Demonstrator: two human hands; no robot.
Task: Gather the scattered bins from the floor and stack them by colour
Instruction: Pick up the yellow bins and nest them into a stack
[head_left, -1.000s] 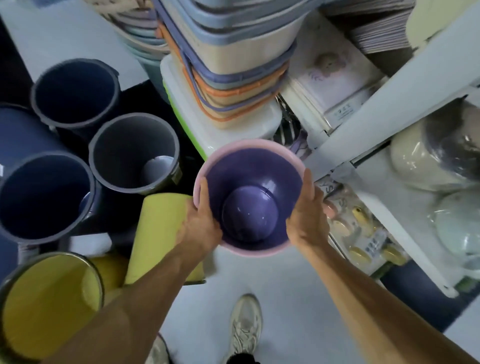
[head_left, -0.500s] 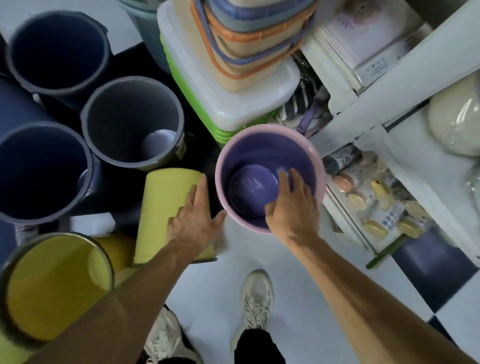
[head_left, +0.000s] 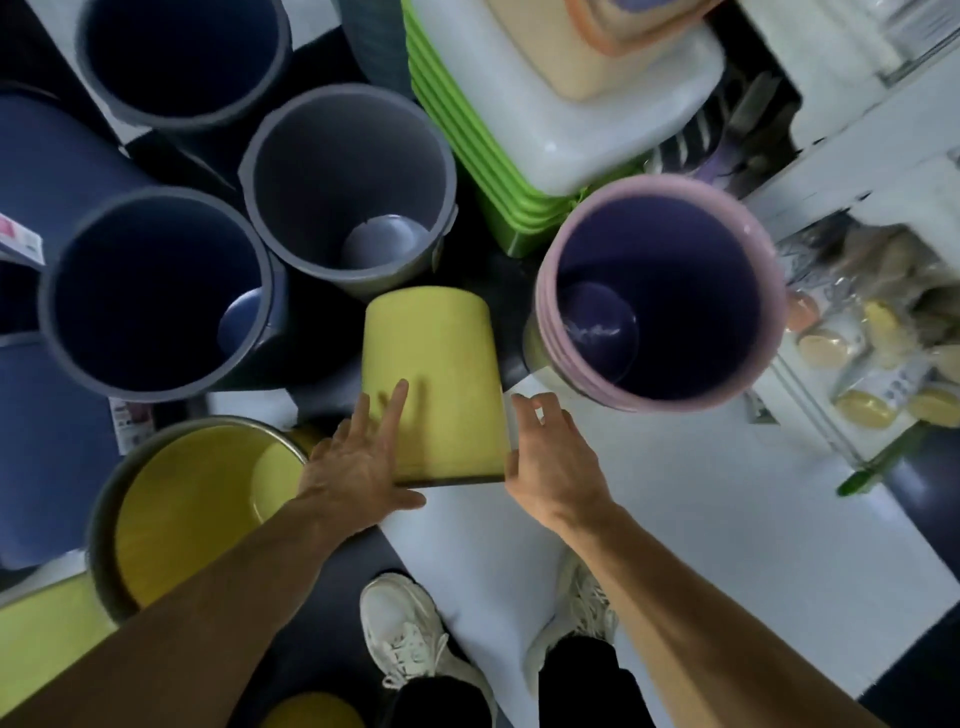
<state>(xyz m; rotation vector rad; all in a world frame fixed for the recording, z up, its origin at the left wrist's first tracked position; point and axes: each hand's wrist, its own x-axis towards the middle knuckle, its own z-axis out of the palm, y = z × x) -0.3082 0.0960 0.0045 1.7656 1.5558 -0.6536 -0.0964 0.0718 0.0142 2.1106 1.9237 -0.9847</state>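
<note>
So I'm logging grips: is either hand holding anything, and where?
Left hand rests flat on the tipped yellow bin near its rim; right hand is open beside it. Nothing gripped.

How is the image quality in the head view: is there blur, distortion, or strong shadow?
Head view: motion blur smears the pink-rimmed bin and the shelf goods at right; wide-angle distortion bends straight edges near the borders; the left hand casts a finger shadow on the overturned yellow bin; the navy bins' interiors are too dark for detail; the right hand is fairly sharp.
</note>
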